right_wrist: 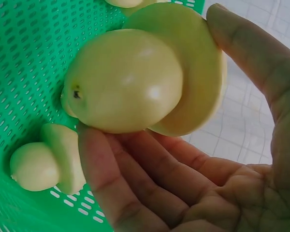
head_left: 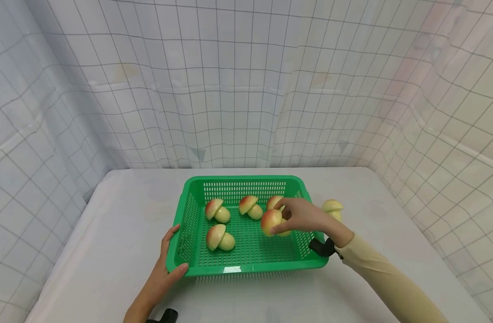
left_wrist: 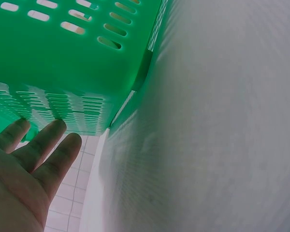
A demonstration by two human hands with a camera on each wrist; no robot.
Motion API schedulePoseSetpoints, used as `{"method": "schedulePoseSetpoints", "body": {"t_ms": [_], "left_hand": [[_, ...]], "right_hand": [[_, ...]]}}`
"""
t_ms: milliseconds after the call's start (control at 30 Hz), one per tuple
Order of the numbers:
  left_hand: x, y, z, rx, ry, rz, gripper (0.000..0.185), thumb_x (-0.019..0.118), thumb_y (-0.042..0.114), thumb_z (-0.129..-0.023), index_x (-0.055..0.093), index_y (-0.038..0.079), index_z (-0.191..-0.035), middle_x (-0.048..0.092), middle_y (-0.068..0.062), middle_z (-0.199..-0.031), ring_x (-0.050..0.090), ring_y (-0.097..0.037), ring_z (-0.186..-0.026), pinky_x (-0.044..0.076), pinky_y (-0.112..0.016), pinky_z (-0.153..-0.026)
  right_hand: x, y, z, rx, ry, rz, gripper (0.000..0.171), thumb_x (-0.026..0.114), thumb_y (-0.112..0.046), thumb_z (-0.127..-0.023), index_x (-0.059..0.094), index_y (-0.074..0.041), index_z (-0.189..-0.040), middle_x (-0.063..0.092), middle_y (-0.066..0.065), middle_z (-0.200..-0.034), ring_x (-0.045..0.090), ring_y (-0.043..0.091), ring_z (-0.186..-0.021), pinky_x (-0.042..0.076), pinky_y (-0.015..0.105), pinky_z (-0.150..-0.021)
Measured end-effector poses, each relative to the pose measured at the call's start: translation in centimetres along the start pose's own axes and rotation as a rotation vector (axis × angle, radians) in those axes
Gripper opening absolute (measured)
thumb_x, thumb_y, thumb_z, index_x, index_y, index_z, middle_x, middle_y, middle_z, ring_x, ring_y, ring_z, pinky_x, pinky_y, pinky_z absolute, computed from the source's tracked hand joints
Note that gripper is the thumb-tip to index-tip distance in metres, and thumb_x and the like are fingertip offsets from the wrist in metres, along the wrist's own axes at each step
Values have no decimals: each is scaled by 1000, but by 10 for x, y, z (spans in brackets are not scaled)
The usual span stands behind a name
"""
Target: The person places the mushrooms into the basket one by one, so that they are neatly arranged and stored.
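Observation:
My right hand (head_left: pixel 300 215) pinches a glossy model mushroom (right_wrist: pixel 130 82) between thumb and fingers, over the right part of a green plastic basket (head_left: pixel 246 271). Its cap is red and yellow, its stem pale yellow. Inside the basket lie several similar mushrooms, among them a front-left one (head_left: pixel 216 237), a back-left one (head_left: pixel 214 208) and a back-middle one (head_left: pixel 248 205). Another mushroom (head_left: pixel 274 202) is partly hidden behind my right hand. My left hand (head_left: pixel 159 273) holds the basket's front-left corner, its thumb on the front rim; in the left wrist view its fingers (left_wrist: pixel 50 145) extend beside the slotted wall.
One more yellow mushroom (head_left: pixel 332 207) is on the white table (head_left: pixel 121 233), outside the basket to the right, partly behind my right wrist. White curtains with a dark grid (head_left: pixel 246 89) enclose the table at the back and both sides. Black straps are on both wrists.

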State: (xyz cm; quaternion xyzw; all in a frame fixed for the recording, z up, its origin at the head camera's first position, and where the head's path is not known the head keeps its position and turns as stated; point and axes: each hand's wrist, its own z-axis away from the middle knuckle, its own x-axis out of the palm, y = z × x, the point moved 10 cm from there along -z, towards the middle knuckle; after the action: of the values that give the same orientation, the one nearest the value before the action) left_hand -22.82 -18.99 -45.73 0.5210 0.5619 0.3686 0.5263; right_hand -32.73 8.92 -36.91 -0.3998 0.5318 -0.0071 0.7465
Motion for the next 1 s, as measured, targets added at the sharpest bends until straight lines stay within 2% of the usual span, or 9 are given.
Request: {"method": "schedulePoseSetpoints", "body": {"t_ms": [300, 500, 567, 767, 1000], "left_hand": [[0, 2, 0, 6, 7, -20, 80, 52, 13, -89, 5, 29, -151, 2, -15, -152, 21, -38, -130, 38, -23, -88], [1, 3, 0, 14, 5, -16, 80, 52, 12, -89, 5, 29, -151, 2, -15, -152, 22, -38, -129, 38, -23, -88], [0, 3, 1, 14, 6, -17, 80, 52, 12, -89, 5, 29, -151, 2, -16, -152, 22, -38, -130, 38, -22, -88], [0, 2, 1, 21, 6, -20, 81, 52, 11, -89, 4, 29, -152, 2, -14, -153, 19, -35, -131, 35, -21, -90], [1, 2, 0, 23, -2, 3, 81, 52, 11, -89, 4, 29, -151, 2, -14, -153, 20, -36, -130, 36, -21, -89]], "right_hand": [[11, -6, -15, -12, -120, -4, 52, 77, -43, -76, 56, -12, -112, 62, -4, -93, 58, 13, -84, 47, 33, -70], [20, -3, -29, 23, -162, 12, 55, 77, -43, -75, 57, -9, -114, 60, -3, -96, 57, 12, -85, 47, 31, -71], [23, -4, -33, 27, -170, 16, 57, 78, -42, -75, 59, -6, -114, 60, -3, -94, 56, 11, -84, 47, 30, -71], [36, -5, -45, 20, -221, 23, 61, 76, -41, -78, 57, 0, -119, 62, -2, -73, 55, 11, -67, 45, 28, -63], [51, 1, -55, 62, -266, -31, 52, 74, -40, -80, 58, -3, -113, 61, 1, -78, 60, 18, -69, 48, 30, -64]]}}
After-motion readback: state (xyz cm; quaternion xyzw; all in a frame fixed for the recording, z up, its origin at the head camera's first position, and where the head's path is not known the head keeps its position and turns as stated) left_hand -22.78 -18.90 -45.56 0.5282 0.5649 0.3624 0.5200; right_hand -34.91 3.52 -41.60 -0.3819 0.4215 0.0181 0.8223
